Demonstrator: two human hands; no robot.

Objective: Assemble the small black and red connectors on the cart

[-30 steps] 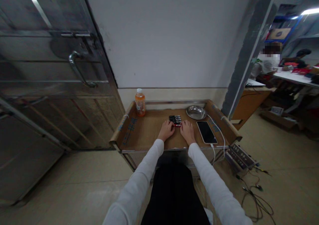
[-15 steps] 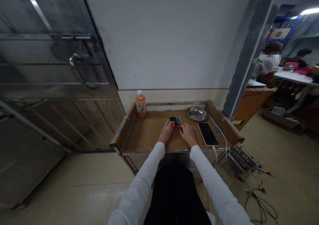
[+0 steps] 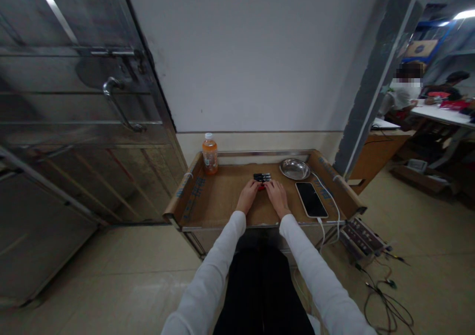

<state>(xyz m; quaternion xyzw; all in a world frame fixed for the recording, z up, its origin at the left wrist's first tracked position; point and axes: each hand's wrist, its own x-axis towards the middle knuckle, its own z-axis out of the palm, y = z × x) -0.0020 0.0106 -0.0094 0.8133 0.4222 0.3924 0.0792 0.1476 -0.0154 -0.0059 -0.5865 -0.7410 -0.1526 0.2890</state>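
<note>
Several black pens (image 3: 261, 176) with pale markings lie side by side on the cardboard-lined top of a cart (image 3: 222, 196). Just on the near side of them is a red pen-like thing (image 3: 261, 187), mostly covered by my fingers. My left hand (image 3: 248, 196) has its fingers closed at the left end of the red pen. At the right end my right hand (image 3: 276, 195) curls its fingers over it, and its fingertips also reach the black pens. Both wrists rest near the cart's front edge.
An orange drink bottle (image 3: 210, 154) stands at the back left. To the right are a metal bowl (image 3: 295, 168) and a phone (image 3: 311, 200) with a white cable (image 3: 336, 204). Raised cardboard sides border the cart. A person (image 3: 404, 90) sits in the far room.
My right hand has shifted slightly left and forward, covering the right ends of the pens more. The left hand stays nearly in place.
</note>
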